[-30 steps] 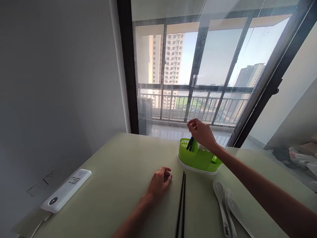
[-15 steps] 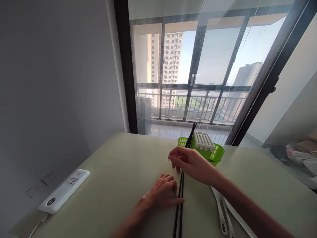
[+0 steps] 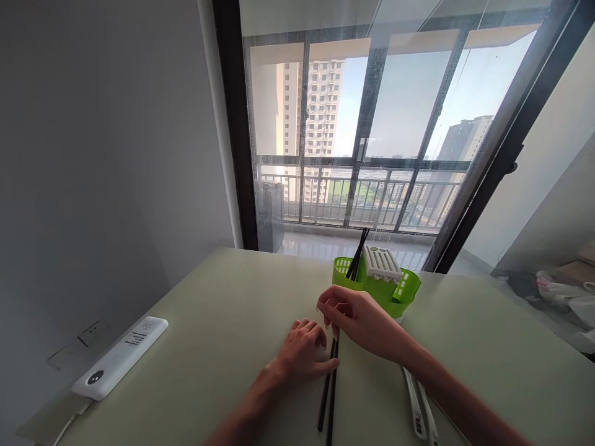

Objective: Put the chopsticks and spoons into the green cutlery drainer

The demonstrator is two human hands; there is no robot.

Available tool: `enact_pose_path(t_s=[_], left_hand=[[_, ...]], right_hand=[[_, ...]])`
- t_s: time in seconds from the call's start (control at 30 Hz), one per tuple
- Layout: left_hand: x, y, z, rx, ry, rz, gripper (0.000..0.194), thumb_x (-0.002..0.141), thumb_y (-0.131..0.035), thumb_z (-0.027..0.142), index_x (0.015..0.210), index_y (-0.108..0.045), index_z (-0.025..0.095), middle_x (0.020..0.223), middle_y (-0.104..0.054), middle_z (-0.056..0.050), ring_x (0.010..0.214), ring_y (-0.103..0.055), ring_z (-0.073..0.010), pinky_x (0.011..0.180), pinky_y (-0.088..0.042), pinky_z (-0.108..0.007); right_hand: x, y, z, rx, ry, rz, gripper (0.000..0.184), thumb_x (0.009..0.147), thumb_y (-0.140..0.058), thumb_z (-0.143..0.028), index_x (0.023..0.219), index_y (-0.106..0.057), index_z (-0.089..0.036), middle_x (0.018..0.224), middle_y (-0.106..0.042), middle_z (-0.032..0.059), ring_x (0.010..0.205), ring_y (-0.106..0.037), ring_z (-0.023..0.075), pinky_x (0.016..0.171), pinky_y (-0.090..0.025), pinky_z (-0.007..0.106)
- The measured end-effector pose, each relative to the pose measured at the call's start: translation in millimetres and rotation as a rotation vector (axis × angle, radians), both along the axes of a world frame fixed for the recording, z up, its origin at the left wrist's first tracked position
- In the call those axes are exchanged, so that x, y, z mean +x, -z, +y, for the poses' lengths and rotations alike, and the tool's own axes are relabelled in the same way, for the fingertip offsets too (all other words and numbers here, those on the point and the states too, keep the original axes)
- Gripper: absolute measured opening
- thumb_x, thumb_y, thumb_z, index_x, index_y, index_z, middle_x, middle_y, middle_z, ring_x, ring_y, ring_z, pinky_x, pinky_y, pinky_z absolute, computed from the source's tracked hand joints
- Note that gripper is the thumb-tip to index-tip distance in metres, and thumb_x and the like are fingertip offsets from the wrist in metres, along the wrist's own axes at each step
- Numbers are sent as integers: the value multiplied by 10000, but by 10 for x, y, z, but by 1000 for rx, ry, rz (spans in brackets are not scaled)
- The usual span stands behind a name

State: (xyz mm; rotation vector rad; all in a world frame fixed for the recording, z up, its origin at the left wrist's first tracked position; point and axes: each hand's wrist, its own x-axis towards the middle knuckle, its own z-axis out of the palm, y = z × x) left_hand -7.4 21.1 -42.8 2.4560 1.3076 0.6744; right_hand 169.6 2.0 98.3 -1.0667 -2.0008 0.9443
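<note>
Two black chopsticks (image 3: 330,396) lie side by side on the pale green tabletop, running toward me. Across them rests the stretched thumb of my left hand (image 3: 302,350), whose other fingers are bent against the table. My right hand (image 3: 356,319) is curled at the far ends of the chopsticks, lower fingertips on them, thumb and forefinger close together; its exact grip is partly hidden. Behind it stands a green utensil basket (image 3: 383,294) with more black chopsticks (image 3: 357,255) leaning in its left part and a white slotted piece (image 3: 382,262) on top.
White long-handled utensils (image 3: 416,406) lie to the right, partly under my right forearm. A white power strip (image 3: 123,359) with a cable is at the table's left edge, near the wall. Beyond the table is a glass door (image 3: 400,105). Bags (image 3: 564,297) sit at far right.
Both hands have shifted slightly, my right hand downward toward the chopsticks and my left hand leftward. The chopsticks have moved left, and the near end of one now shows.
</note>
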Motion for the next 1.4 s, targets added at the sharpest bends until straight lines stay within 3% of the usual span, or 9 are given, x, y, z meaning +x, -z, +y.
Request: enact_pose_path(t_s=[0.1,0.23,0.47,0.73,0.97,1.13,1.23,1.33,1.4], left_hand=[[19,13,-13,29,-10,21,383,725,-788,525,839,-588,219,945,-686,-43,948,-610,-275,921,-422,-425],[-14,0,14,65,-36,99,289,732,-758,424,858,-612,208,960,-685,-45,962,-608,-268,936,-434,-413],[-170,-30,151,130,-276,280,154,892,-636,291,988,-661,173,1025,-695,-80,1002,-616,-264,938,-457,-404],[-227,67,226,155,-465,340,128,986,-558,194,981,-662,119,1021,-675,-153,1004,-612,-314,904,-470,-447],[-189,176,265,135,-547,221,191,1036,-444,174,1022,-622,105,1068,-668,-185,984,-647,-311,903,-491,-450],[-132,151,242,90,-507,42,206,1084,-395,299,1069,-562,179,995,-699,-86,789,-696,-209,719,-524,-313],[-66,54,173,97,-406,-142,248,1098,-347,355,1094,-549,210,978,-702,-50,831,-698,-176,734,-527,-270],[8,-56,80,120,-218,-410,281,1083,-373,377,1077,-602,214,970,-699,-50,868,-672,-180,792,-520,-286],[51,-112,26,105,-133,-518,283,1062,-416,377,1036,-646,214,957,-696,-47,839,-652,-175,780,-511,-282]], right_hand=[[13,65,2,91,47,-105,198,988,-528,-387,883,-613,-243,692,-699,-18,595,-643,152,597,-474,268],[43,188,22,195,103,-234,193,994,-494,-363,893,-615,-251,725,-698,-14,634,-636,163,613,-452,275],[98,352,62,278,169,-353,224,1010,-448,-348,919,-629,-252,785,-707,-7,655,-630,168,614,-408,280],[137,510,92,294,196,-429,212,1001,-444,-315,925,-630,-248,802,-715,0,653,-629,171,618,-400,286],[151,722,191,228,172,-361,214,985,-447,-335,917,-628,-244,821,-722,13,686,-635,187,635,-428,301],[148,920,310,37,102,-256,220,957,-486,-371,875,-619,-216,755,-702,23,635,-645,185,629,-454,313],[113,1024,362,-155,69,-53,358,948,-514,-530,1012,-615,-193,777,-675,12,585,-646,171,584,-470,306],[50,1011,372,-239,44,182,550,899,-550,-685,1134,-586,-189,780,-613,-14,572,-612,160,504,-445,282],[13,929,354,-204,65,278,565,913,-516,-722,1096,-592,-193,672,-544,-49,526,-542,146,485,-409,271]])
